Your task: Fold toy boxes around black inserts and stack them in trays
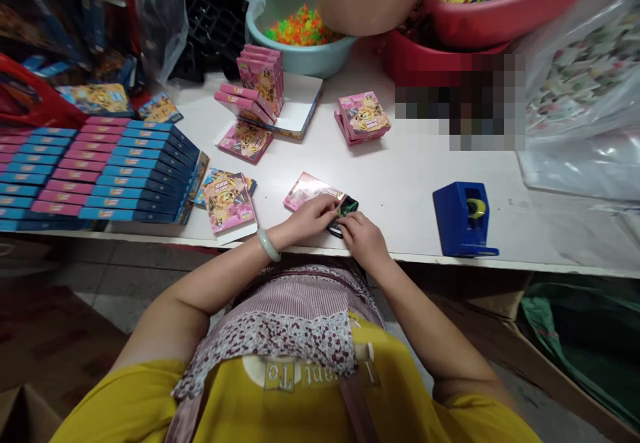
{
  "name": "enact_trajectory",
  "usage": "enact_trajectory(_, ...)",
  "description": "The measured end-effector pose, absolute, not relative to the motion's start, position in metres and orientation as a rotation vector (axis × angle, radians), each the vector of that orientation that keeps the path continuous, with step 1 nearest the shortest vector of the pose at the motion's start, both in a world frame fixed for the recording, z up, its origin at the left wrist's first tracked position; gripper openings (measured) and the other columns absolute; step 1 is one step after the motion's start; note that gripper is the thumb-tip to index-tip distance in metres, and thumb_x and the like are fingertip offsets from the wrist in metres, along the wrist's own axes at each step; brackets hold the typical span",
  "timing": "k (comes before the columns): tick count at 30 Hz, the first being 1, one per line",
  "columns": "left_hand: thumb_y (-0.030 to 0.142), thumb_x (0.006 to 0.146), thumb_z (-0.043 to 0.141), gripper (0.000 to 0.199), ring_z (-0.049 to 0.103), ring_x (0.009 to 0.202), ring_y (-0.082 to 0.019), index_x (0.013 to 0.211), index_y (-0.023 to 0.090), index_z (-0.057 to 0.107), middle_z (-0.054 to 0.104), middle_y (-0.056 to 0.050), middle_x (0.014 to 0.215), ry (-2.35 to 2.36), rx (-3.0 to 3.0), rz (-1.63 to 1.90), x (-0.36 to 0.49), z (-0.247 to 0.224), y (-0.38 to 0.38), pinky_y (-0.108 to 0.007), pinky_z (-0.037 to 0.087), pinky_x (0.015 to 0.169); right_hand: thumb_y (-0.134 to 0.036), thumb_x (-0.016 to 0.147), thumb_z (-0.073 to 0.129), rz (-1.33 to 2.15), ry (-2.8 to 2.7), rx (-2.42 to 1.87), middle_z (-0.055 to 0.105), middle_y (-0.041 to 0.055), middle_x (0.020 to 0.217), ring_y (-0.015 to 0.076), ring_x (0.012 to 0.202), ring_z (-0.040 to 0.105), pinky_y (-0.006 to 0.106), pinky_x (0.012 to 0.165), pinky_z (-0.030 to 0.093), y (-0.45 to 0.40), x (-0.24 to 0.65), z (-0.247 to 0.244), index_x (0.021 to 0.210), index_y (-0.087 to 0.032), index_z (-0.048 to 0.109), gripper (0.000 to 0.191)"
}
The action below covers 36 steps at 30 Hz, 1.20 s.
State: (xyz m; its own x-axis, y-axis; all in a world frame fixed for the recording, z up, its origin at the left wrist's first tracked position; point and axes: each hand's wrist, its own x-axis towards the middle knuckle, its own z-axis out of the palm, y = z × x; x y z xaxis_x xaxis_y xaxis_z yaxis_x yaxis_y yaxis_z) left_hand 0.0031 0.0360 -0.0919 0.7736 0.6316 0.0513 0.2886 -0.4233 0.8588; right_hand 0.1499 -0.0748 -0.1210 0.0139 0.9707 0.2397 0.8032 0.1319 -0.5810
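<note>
In front of me on the table lies a pink picture box, with a black plastic tray showing at its right end. My left hand rests across the box, its fingers bent and closed at the edge where box and tray meet. Opposite it, my right hand pinches the near right side of the black tray. Small green and yellow bits show in the tray between my fingertips; what they are is too small to tell. My fingers partly cover the tray.
Rows of blue and pink boxes fill the left side. More pink boxes are stacked behind. A blue tape dispenser stands right. Basins of small coloured pieces, including a light blue basin, line the back. The table edge is close to me.
</note>
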Motion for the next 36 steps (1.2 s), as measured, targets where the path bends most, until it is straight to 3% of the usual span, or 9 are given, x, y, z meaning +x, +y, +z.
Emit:
enact_trajectory(5, 0.021, 0.088, 0.052, 0.010, 0.054, 0.074, -0.014, 0.081, 0.017, 0.057, 0.060, -0.002, 0.079, 0.645, 2.034, 0.500, 0.001, -0.063, 0.031, -0.028, 0.045, 0.071, -0.029, 0.093, 0.055, 0.428, -1.552, -1.531, 0.063, 0.0074, 0.097, 0.0231, 0.094, 0.062, 0.038, 0.079, 0.055, -0.070, 0.157, -0.102, 0.097, -0.023, 0.062, 0.010)
enact_trajectory(9, 0.031, 0.089, 0.057, 0.019, 0.050, 0.065, -0.011, 0.078, 0.016, 0.056, 0.056, 0.002, 0.071, 0.696, 1.868, 0.603, -0.017, -0.028, 0.046, -0.023, 0.041, 0.060, -0.039, 0.087, 0.067, 0.340, -1.716, -1.342, 0.053, 0.0097, 0.130, 0.0287, 0.125, 0.051, 0.048, 0.100, 0.049, -0.063, 0.172, -0.071, 0.124, -0.030, 0.055, 0.040)
enact_trajectory(14, 0.042, 0.090, 0.061, 0.024, 0.060, 0.081, -0.013, 0.098, 0.019, 0.061, 0.063, -0.001, 0.087, 0.604, 1.609, 0.815, -0.040, -0.047, 0.042, -0.024, 0.051, 0.072, -0.027, 0.096, 0.052, 0.397, -1.644, -1.381, 0.062, 0.0043, 0.106, 0.0180, 0.087, 0.063, 0.035, 0.077, 0.057, -0.050, 0.163, -0.058, 0.123, -0.032, 0.054, 0.028)
enact_trajectory(17, 0.037, 0.086, 0.069, 0.045, 0.063, 0.100, -0.016, 0.126, 0.025, 0.051, 0.065, -0.005, 0.110, 0.535, 1.551, 0.934, -0.047, -0.080, 0.023, -0.028, 0.055, 0.085, -0.028, 0.095, 0.053, 0.405, -1.652, -1.413, 0.064, 0.0053, 0.101, 0.0199, 0.092, 0.064, 0.035, 0.079, 0.057, -0.054, 0.158, -0.063, 0.114, -0.029, 0.060, 0.020)
enact_trajectory(20, 0.029, 0.090, 0.065, 0.056, 0.064, 0.094, -0.012, 0.139, 0.030, 0.039, 0.065, -0.004, 0.108, 0.610, 1.523, 1.056, -0.048, -0.102, 0.007, -0.026, 0.055, 0.084, -0.029, 0.094, 0.056, 0.491, -1.567, -1.395, 0.065, 0.0053, 0.106, 0.0198, 0.096, 0.065, 0.034, 0.079, 0.058, -0.064, 0.158, -0.072, 0.115, -0.029, 0.061, 0.022)
enact_trajectory(24, 0.028, 0.089, 0.067, 0.044, 0.064, 0.090, -0.011, 0.130, 0.027, 0.051, 0.064, -0.004, 0.107, 0.674, 1.672, 1.166, -0.048, -0.104, 0.004, -0.023, 0.055, 0.079, -0.032, 0.090, 0.061, 0.603, -1.237, -1.381, 0.068, 0.0042, 0.106, 0.0181, 0.090, 0.069, 0.033, 0.076, 0.060, -0.076, 0.157, -0.084, 0.119, -0.029, 0.060, 0.029)
enact_trajectory(30, 0.030, 0.093, 0.060, 0.012, 0.064, 0.089, -0.014, 0.096, 0.020, 0.066, 0.066, -0.004, 0.092, 0.651, 1.901, 1.180, -0.050, -0.088, 0.014, -0.027, 0.054, 0.080, -0.031, 0.091, 0.058, 0.557, -1.371, -1.388, 0.069, 0.0044, 0.097, 0.0189, 0.091, 0.067, 0.031, 0.070, 0.057, -0.071, 0.153, -0.077, 0.093, -0.026, 0.069, 0.012)
enact_trajectory(32, 0.031, 0.094, 0.060, 0.016, 0.063, 0.084, -0.013, 0.085, 0.019, 0.065, 0.065, -0.002, 0.085, 0.686, 1.840, 1.180, -0.046, -0.084, 0.015, -0.026, 0.053, 0.077, -0.030, 0.089, 0.061, 0.547, -1.376, -1.380, 0.067, 0.0045, 0.097, 0.0183, 0.093, 0.065, 0.029, 0.067, 0.056, -0.066, 0.155, -0.072, 0.087, -0.025, 0.068, 0.008)
enact_trajectory(36, 0.031, 0.093, 0.060, 0.023, 0.066, 0.085, -0.013, 0.114, 0.022, 0.062, 0.069, -0.003, 0.093, 0.716, 1.689, 1.169, -0.042, -0.084, 0.013, -0.025, 0.055, 0.075, -0.029, 0.085, 0.066, 0.671, -1.261, -1.333, 0.064, 0.0016, 0.097, 0.0151, 0.086, 0.064, 0.025, 0.063, 0.056, -0.062, 0.159, -0.066, 0.108, -0.029, 0.062, 0.023)
